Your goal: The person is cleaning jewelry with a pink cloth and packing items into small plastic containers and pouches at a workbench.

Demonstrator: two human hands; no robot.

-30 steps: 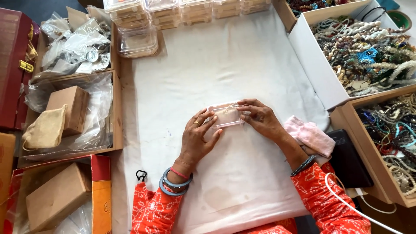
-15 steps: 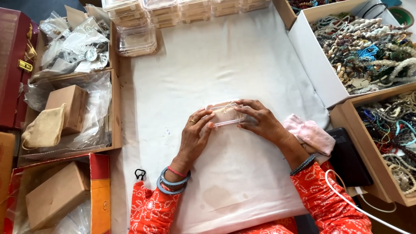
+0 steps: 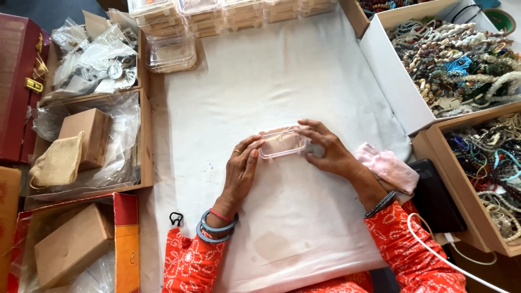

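— White cloth (image 3: pixel 304 76) covers the bench, right?

— Yes, seen from the head camera. Stacks of clear boxes (image 3: pixel 217 16) line its far edge, and a white box of beaded strings (image 3: pixel 391 81) sits to the right.

— And the hands?

— Mid-cloth, the left hand (image 3: pixel 241 168) and right hand (image 3: pixel 328 146) both grip a small clear plastic case (image 3: pixel 282 144), one at each end, fingers curled around it.

— Anything close by?

— A pink cloth (image 3: pixel 388 168) lies just beside the right wrist.

You had a white cloth (image 3: pixel 282 70) over the table | even daylight (soft shadows) | dark floor (image 3: pixel 49 6) at top left.
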